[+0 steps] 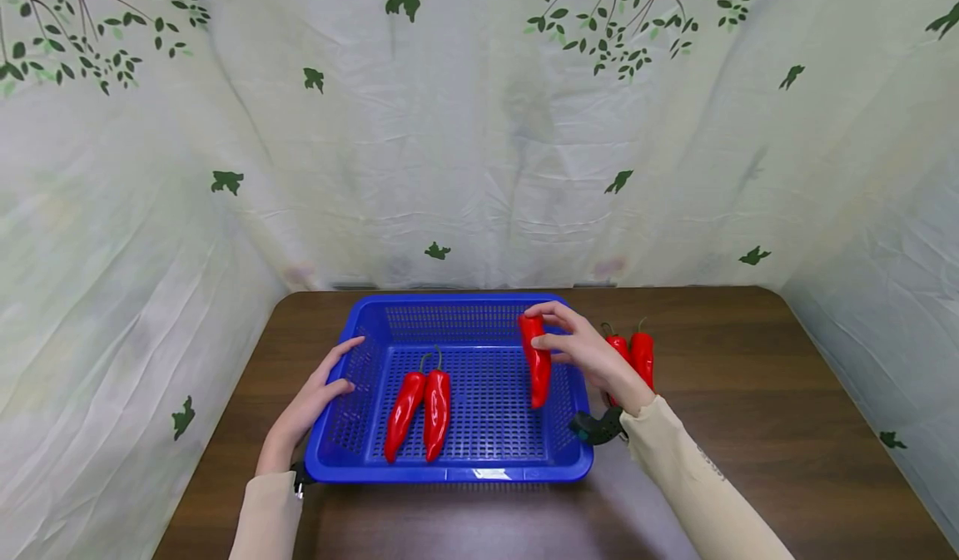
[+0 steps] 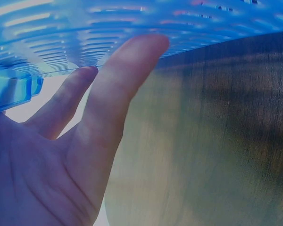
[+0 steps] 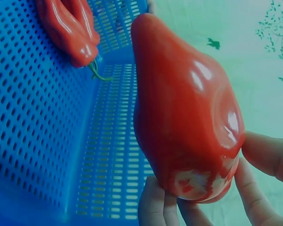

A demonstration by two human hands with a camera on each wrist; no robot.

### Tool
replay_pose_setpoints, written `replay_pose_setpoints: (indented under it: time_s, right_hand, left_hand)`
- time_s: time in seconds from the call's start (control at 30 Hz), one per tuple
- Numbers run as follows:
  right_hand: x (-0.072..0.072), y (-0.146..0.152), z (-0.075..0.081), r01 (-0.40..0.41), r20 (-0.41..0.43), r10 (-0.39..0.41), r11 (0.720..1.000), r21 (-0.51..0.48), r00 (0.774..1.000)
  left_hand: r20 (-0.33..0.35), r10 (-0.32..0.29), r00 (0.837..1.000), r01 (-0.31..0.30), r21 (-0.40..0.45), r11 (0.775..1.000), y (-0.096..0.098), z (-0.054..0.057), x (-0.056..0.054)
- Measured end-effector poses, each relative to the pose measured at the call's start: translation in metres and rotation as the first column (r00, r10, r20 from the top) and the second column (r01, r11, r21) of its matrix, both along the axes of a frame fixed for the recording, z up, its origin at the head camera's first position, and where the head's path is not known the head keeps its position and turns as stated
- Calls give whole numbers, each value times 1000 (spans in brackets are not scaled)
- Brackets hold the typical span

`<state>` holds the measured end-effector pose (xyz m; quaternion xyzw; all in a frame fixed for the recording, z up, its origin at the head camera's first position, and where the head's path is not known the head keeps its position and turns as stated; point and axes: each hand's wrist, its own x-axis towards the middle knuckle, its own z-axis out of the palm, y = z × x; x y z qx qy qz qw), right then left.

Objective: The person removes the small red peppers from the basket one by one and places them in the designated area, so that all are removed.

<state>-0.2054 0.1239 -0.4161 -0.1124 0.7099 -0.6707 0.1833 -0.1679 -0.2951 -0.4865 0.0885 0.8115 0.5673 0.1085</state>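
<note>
My right hand (image 1: 580,345) pinches a long red pepper (image 1: 535,369) at its upper, wide end, with the tapered tip hanging down over the right part of a blue plastic basket (image 1: 487,475). No stem shows on this pepper (image 3: 184,103) in the right wrist view. Two more red peppers (image 1: 438,414) lie side by side on the basket's floor, left of the middle, their green stems toward the back. At the basket's left side rests my left hand (image 1: 309,406), fingers extended across the rim. The left wrist view shows its outstretched thumb (image 2: 113,94) against the slotted wall.
On the table right of the basket lie at least two red peppers (image 1: 642,354), partly hidden behind my right hand and wrist. The brown wooden table (image 1: 749,393) has pale, leaf-printed cloth (image 1: 479,127) behind it and on both sides.
</note>
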Motion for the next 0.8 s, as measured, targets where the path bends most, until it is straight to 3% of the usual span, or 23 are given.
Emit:
replay_pose_setpoints:
  time_s: [0.8]
  right_hand:
    - [0,44,-3,25,-6,-25,999,-46,1000]
  left_hand:
    - [-3,9,1000,-9,-8,1000,2,5,4]
